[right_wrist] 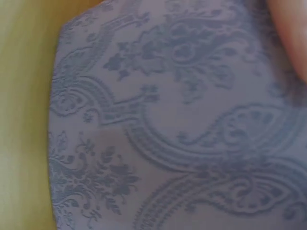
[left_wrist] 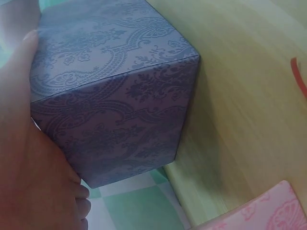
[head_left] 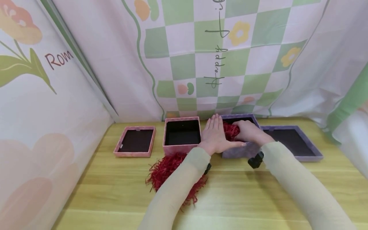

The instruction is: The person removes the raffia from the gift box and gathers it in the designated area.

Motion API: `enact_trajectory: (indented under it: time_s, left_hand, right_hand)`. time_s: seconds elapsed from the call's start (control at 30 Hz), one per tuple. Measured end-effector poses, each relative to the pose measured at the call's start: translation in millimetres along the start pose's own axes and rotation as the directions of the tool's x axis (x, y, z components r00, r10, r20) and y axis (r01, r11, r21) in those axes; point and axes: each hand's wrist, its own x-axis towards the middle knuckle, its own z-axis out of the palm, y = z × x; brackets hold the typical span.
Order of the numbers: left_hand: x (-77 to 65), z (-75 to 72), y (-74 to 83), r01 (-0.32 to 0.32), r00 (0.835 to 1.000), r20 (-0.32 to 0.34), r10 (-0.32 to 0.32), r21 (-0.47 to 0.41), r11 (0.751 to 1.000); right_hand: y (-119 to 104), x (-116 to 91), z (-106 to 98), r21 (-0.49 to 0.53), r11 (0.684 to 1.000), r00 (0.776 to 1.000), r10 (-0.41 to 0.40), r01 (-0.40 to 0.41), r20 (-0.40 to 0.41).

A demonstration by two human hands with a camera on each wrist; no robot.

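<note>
Red shredded paper (head_left: 231, 131) lies in the purple box (head_left: 235, 152), whose sides show an embossed pattern in both wrist views. My right hand (head_left: 249, 131) reaches over the box's front right rim, its fingers curled at the shreds and the fingertips hidden. With fingers straight and thumb spread, my left hand (head_left: 214, 135) rests along the left rim and front corner of the same box. In the left wrist view the left hand (left_wrist: 33, 158) lies against the edge of the purple box (left_wrist: 120, 91). The right wrist view is filled mostly by the box side (right_wrist: 168, 134).
A pink box (head_left: 181, 149) stands open just left of the purple one. The pink lid (head_left: 133, 154) lies farther left, the purple lid (head_left: 309, 158) at right. A loose heap of red shredded paper (head_left: 165, 171) sits in front, partly behind my left forearm. A curtain (head_left: 184, 67) hangs behind.
</note>
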Motion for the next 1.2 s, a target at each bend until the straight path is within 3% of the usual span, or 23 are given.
enact_trajectory:
  time_s: [0.3, 0.63, 1.0, 1.2]
  left_hand:
    - [-4.0, -1.8, 1.5, -0.010, 1.000, -0.029, 0.011, 0.007, 1.000]
    - [2.5, 0.9, 1.8, 0.008, 1.000, 0.007, -0.008, 0.029, 1.000]
    - [4.2, 1.9, 1.7, 0.015, 1.000, 0.017, -0.015, 0.003, 1.000]
    - [2.0, 0.7, 1.6, 0.018, 1.000, 0.017, -0.018, 0.005, 1.000]
  right_hand:
    - [-6, -8, -22, -0.062, 0.998, 0.995, 0.008, -0.014, -0.098]
    - [-15, -27, -60, -0.005, 0.999, 0.985, 0.031, -0.032, -0.169]
    - [-27, -56, -97, 0.034, 0.999, 0.948, 0.028, -0.018, -0.316]
    - [-36, -82, -109, 0.056, 0.998, 0.941, 0.042, -0.024, -0.335]
